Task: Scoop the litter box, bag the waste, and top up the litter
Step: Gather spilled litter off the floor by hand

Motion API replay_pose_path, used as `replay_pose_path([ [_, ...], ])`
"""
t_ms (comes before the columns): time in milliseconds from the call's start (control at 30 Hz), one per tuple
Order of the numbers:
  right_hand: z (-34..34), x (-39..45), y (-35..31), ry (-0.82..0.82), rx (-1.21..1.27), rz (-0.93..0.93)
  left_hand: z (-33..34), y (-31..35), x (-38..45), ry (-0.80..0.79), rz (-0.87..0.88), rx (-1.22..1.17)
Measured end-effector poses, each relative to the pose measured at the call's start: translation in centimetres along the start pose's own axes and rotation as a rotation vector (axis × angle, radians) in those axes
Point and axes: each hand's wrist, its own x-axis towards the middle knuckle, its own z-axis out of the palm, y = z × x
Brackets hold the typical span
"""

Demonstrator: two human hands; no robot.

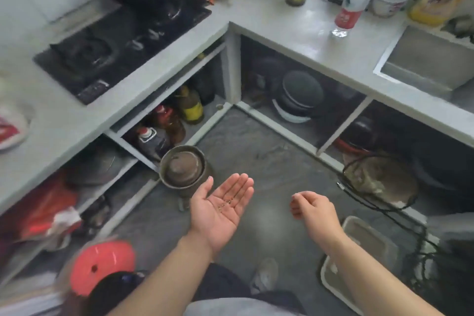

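My left hand (223,209) is held out palm up over the grey floor, fingers straight, with a few small dark grains lying on the palm. To its right, my right hand (311,206) hangs with loosely curled fingers and holds nothing that I can see. A shallow grey litter tray (369,238) lies on the floor at the lower right, partly hidden by my right forearm. No scoop or bag is in either hand.
An L-shaped counter (282,25) carries a black hob (123,43), bottles and a sink (431,59). Open shelves below hold oil bottles, pots and bowls. A metal pot (183,168) stands on the floor ahead. A red round lid (102,265) is at the lower left, black cables at right.
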Motion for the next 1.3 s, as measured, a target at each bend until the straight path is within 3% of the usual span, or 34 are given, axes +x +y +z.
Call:
replay_pose_path([
  [133,7.6,-2.7,-3.1,-0.233,-0.577,-0.289,-8.2,4.5,-4.7,0.039,0.129,-0.179],
  [233,15.7,-5.2,-4.8,-0.421,-0.840,-0.497,-15.0,7.9,-9.0,0.075,0.207,-0.322],
  [467,33.4,-13.6,-8.1,-0.660,-1.122,-0.752,-30.7,14.4,-18.2,0.182,0.408,-0.521],
  [667,43.3,-18.7,-9.3,-0.830,-1.290,-0.885,-40.8,16.8,-22.5,0.301,0.562,-0.727],
  [967,56.0,-18.3,-6.8,-0.975,-1.415,-0.893,-53.0,16.7,-18.0,0.430,0.669,-1.021],
  [1133,62.0,-15.6,-2.7,-1.041,-1.517,-0.857,-60.2,14.9,-11.3,0.569,0.642,-1.133],
  [1300,65.9,-13.8,0.5,-1.064,-1.568,-0.881,-65.7,13.4,-5.5,0.593,0.612,-1.178],
])
